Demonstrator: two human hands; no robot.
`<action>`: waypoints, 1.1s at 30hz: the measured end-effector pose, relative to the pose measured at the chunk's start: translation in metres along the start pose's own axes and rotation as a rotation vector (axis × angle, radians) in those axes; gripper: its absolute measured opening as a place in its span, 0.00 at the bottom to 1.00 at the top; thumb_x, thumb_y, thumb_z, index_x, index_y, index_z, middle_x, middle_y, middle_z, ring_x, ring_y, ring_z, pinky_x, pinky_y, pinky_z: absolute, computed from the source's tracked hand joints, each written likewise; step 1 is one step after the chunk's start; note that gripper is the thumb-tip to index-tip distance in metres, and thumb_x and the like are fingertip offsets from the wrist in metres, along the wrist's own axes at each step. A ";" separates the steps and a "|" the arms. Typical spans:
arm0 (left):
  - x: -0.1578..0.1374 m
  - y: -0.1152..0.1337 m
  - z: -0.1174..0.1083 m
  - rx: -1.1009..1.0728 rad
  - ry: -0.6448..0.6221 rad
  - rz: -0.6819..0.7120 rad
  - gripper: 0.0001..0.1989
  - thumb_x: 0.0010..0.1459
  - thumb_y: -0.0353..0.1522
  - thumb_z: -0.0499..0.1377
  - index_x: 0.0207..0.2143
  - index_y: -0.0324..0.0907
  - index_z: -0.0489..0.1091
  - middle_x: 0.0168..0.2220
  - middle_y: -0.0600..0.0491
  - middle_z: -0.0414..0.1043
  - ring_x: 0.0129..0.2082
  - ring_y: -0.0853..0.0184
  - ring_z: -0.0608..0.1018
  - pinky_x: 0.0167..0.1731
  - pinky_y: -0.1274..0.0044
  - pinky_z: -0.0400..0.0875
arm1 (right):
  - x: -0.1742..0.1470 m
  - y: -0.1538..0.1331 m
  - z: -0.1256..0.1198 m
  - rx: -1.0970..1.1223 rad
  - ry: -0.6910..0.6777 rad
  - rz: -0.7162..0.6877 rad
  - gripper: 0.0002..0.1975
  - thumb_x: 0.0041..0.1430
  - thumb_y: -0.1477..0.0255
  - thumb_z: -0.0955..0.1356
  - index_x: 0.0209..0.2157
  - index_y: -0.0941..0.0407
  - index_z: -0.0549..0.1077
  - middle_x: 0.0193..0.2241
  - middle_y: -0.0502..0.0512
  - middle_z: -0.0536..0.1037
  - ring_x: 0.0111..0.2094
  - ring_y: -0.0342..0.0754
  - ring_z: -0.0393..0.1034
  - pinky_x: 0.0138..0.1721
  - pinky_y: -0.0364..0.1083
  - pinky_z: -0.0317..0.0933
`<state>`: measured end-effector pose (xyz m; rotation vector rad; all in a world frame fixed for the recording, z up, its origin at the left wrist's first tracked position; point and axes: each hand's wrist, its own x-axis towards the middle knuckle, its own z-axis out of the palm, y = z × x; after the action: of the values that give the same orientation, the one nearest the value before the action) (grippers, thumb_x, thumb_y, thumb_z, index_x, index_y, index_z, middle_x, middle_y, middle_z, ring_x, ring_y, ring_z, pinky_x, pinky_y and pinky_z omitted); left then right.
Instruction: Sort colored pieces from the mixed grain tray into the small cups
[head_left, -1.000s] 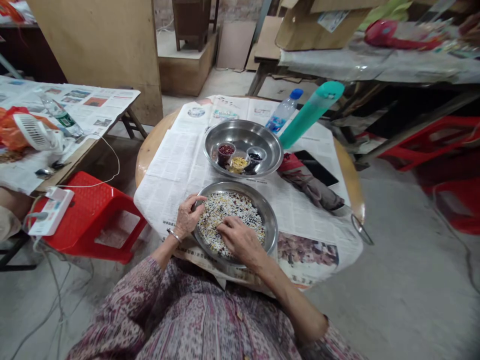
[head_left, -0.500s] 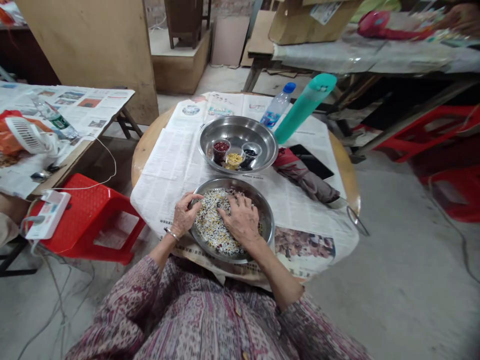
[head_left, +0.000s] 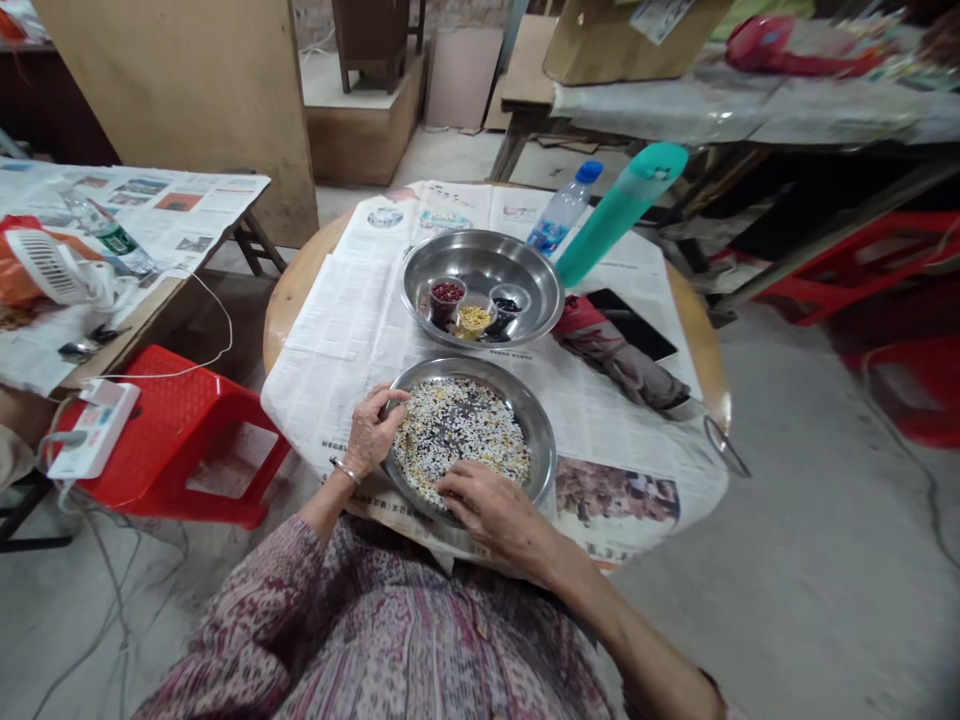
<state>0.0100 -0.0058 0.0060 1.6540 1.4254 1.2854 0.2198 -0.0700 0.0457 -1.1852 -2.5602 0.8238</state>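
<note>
Head view: two bare hands work at a round, shiny metal pan (head_left: 541, 430) that sits at the near side of a round wooden table (head_left: 283, 315) covered with newspaper (head_left: 330, 320). Mixed little white, yellow and dark bits (head_left: 431, 430) lie spread over the bottom of the pan. The left hand (head_left: 369, 435), with a silver bangle (head_left: 346, 470) on its wrist, curls its fingers over the pan's left edge and holds it. The right hand (head_left: 495, 505) is down at the near part of the bits, its fingers bent and close together — I can't tell if they pinch any.

Just behind sits a wide, shiny metal bowl (head_left: 536, 268) with three small clear cups in it: one of dark red bits (head_left: 448, 293), one of yellow bits (head_left: 473, 318) and one of black bits (head_left: 507, 306). Past the bowl are a clear bottle with a blue cap (head_left: 559, 218) and a long teal tube (head_left: 622, 215). A folded red and grey cloth thing (head_left: 626, 365) lies on the right — just beside a flat black thing (head_left: 637, 328).
</note>
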 end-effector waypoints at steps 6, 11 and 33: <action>0.000 0.000 0.001 -0.015 -0.006 0.009 0.09 0.56 0.26 0.57 0.37 0.41 0.76 0.44 0.49 0.75 0.47 0.63 0.77 0.50 0.72 0.69 | -0.001 0.016 0.001 -0.169 0.009 0.069 0.09 0.63 0.79 0.64 0.35 0.54 0.76 0.34 0.55 0.76 0.38 0.47 0.70 0.38 0.44 0.63; 0.000 -0.002 0.001 0.011 -0.007 -0.005 0.09 0.56 0.26 0.58 0.37 0.42 0.76 0.45 0.49 0.76 0.48 0.63 0.76 0.51 0.71 0.68 | 0.016 0.029 -0.001 -0.264 0.260 0.266 0.11 0.64 0.77 0.63 0.43 0.55 0.75 0.41 0.58 0.75 0.45 0.51 0.69 0.44 0.46 0.64; -0.001 -0.003 0.001 -0.003 -0.003 -0.013 0.08 0.57 0.26 0.57 0.37 0.41 0.75 0.45 0.49 0.75 0.48 0.65 0.76 0.52 0.73 0.68 | 0.064 0.001 0.025 0.171 0.179 -0.045 0.11 0.55 0.83 0.64 0.34 0.56 0.75 0.36 0.55 0.77 0.39 0.48 0.70 0.45 0.47 0.64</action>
<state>0.0102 -0.0059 0.0029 1.6412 1.4290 1.2767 0.1688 -0.0310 0.0216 -1.0935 -2.3146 0.8650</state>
